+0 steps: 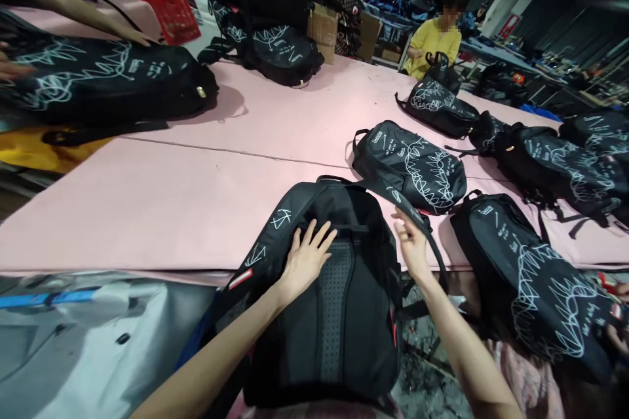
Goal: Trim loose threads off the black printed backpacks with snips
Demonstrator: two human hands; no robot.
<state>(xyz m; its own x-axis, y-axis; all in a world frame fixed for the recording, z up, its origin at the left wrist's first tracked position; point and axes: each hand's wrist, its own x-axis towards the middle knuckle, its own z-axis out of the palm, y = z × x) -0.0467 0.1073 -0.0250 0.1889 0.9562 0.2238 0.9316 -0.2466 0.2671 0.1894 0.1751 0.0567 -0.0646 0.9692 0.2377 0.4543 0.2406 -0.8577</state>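
A black backpack (pixel 363 314) stands in front of me at the table edge, its padded, perforated back panel facing me. My left hand (pixel 308 255) lies on the upper back panel with its fingers spread. The left shoulder strap (pixel 268 242), with white print and a small red-and-white tag, runs down beside that hand. My right hand (pixel 411 239) is at the right shoulder strap (pixel 417 213), which arches outward. Its fingers are loosely bent and apart, against the strap's inner side. A top handle (pixel 337 179) shows at the backpack's upper edge.
The pink-covered table (pixel 187 209) carries more black backpacks with white scribble print, one close by (pixel 413 167) and another at right (pixel 531 275). At left, another person's arm (pixel 73 3) reaches over a backpack (pixel 113 78). A red crate (pixel 171 13) and a person in yellow (pixel 437 39) are farther back.
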